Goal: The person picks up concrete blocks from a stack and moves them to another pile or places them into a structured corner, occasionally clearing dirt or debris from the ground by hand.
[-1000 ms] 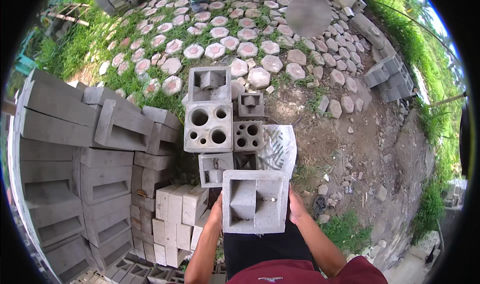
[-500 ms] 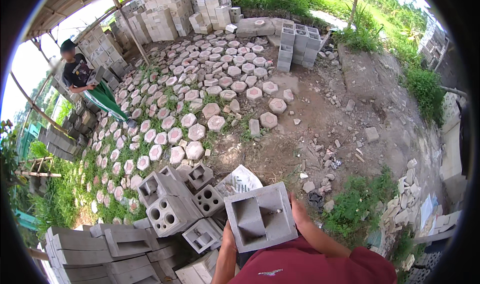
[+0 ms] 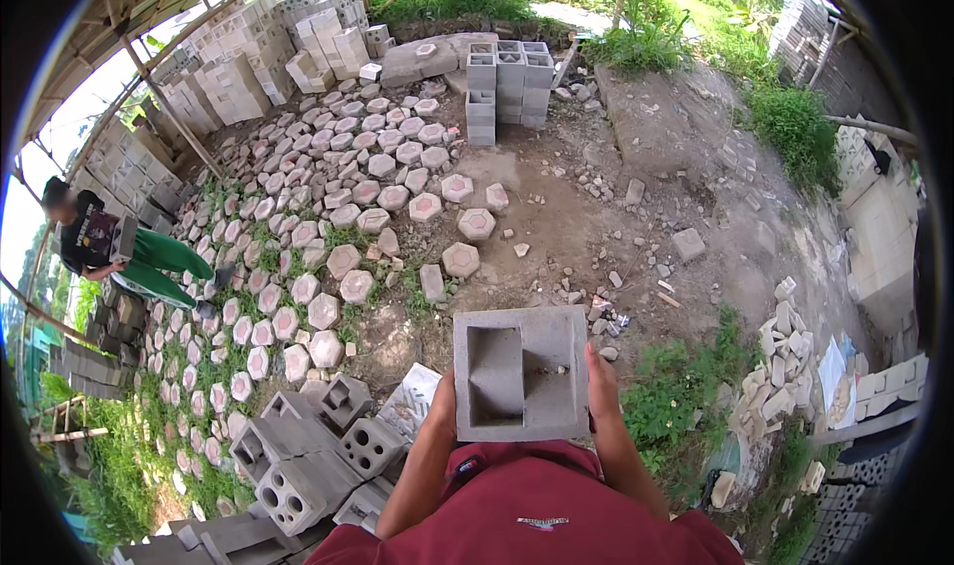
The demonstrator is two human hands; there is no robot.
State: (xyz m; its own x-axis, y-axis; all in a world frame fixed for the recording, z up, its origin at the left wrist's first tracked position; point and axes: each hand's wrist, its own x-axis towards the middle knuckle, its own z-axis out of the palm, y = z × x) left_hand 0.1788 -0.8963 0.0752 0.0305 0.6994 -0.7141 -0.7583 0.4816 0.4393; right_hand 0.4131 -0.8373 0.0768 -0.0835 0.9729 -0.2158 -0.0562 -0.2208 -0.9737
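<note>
A grey concrete block point(image 3: 555, 371) with square hollows is held up in front of my body, its open face turned upward. My left hand point(image 3: 444, 406) presses against its left side and my right hand point(image 3: 602, 388) against its right side, so the block is clasped between them. The fingers are partly hidden behind and under the block. Just left of my left forearm lies a heap of other concrete blocks point(image 3: 308, 485), some with round holes, beside a pale printed sack point(image 3: 410, 403).
Hexagonal pavers point(image 3: 343, 260) cover the ground at left. A short stack of hollow blocks point(image 3: 509, 78) stands ahead, with taller block stacks point(image 3: 238, 58) far left. A person point(image 3: 119, 237) at left carries a block. Rubble point(image 3: 780, 366) and weeds point(image 3: 676, 391) lie at right.
My view has swung right, so the scene sits further left. The block, still between my hands, is now straighter and more central. The person at left has stepped with legs apart.
</note>
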